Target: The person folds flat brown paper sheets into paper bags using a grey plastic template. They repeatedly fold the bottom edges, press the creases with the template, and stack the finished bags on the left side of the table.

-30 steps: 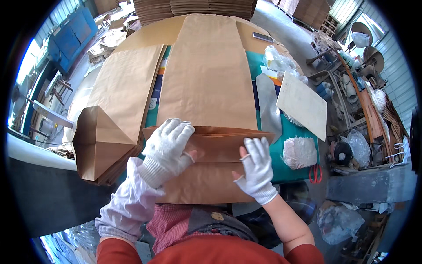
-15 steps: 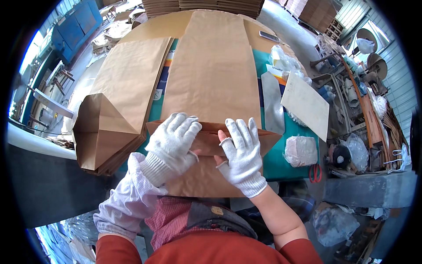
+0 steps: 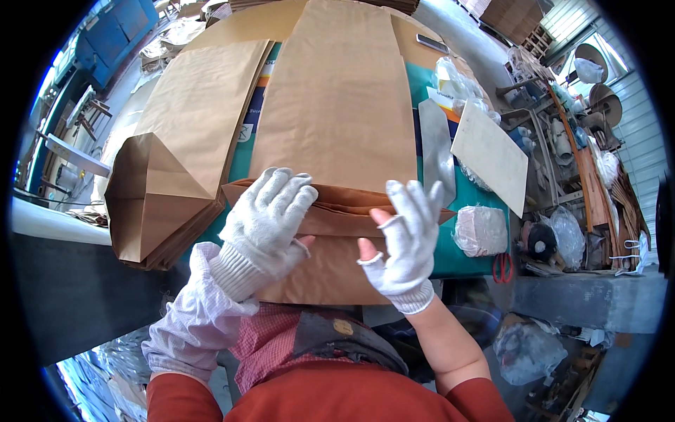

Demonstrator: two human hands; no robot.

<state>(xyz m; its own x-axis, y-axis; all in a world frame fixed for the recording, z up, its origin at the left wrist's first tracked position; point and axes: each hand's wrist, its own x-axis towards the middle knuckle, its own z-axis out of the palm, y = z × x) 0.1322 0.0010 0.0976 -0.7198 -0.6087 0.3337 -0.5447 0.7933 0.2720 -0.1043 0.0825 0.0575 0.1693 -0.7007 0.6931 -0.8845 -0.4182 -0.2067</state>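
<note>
A long brown paper bag [image 3: 334, 105] lies lengthwise in front of me, its folded near end [image 3: 344, 224] gaping a little along a crosswise slit. My left hand [image 3: 267, 221], in a white knit glove with a bare thumb tip, rests flat over the left part of that fold, fingers stretched. At the fold's right part, my right hand [image 3: 408, 246] is spread; its glove leaves thumb and index tips bare. Nothing shows in its grasp, and I cannot tell whether it touches the paper. To the left, a stack of paper bags [image 3: 190, 105] has an opened, box-shaped end [image 3: 151, 204].
Right of the bag lie a metal strip [image 3: 437, 151], a pale flat board [image 3: 491, 156], a plastic-wrapped white block [image 3: 480, 231] and red-handled scissors [image 3: 503, 268]. A phone [image 3: 432, 43] lies at the far right. Beyond the table's right side stands a cluttered rack [image 3: 562, 169].
My right hand has shifted right, its fingers spreading wider. My left hand has slid slightly left. The slit in the fold shows more between them, and the whole view has tilted slightly.
</note>
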